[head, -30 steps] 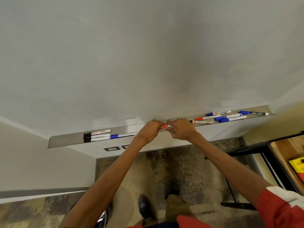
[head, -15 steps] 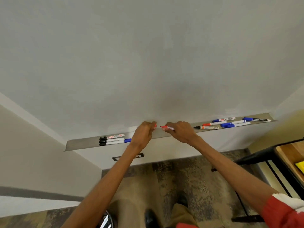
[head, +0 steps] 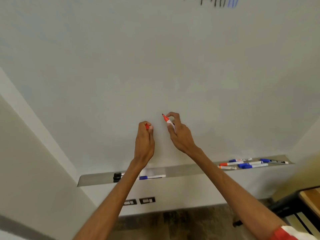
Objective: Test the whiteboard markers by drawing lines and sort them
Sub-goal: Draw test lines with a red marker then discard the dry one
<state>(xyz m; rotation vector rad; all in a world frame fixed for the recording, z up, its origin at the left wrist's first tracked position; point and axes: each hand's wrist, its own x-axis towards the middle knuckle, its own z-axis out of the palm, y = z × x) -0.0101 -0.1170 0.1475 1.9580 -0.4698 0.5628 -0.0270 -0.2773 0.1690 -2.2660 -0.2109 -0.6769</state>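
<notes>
Head view: a person stands at a wide white whiteboard (head: 155, 66), both hands lifted to mid-frame above a long grey metal tray (head: 190, 170).
Marker: the right hand (head: 178, 135) pinches an uncapped red whiteboard marker with a white barrel (head: 170, 123) between thumb and fingers. Its tip points to the upper left, near the board; whether it touches cannot be told.
Cap: the left hand (head: 144, 141) is curled round the small red cap (head: 147, 126), just left of the marker.
Risk: the fingertip pinch looks light, so the marker could twist or slip as the tip presses, leaving a faint stroke that makes a good marker seem dry. The little cap could drop from the fist and roll away. Both tray groups hold blue, so a tested marker could be put back on the wrong side.
Count: one marker in hand, one cap. At the lower right, six markers (head: 249, 165) lie on the tray: four blue-capped, two with red or orange ends. At the lower left lie one blue-capped marker (head: 151, 177) and some black caps (head: 116, 176), partly behind the left forearm, so their number is uncertain. At the top right edge, black strokes (head: 213, 1) and blue strokes (head: 232, 1) are too blurred to count.
</notes>
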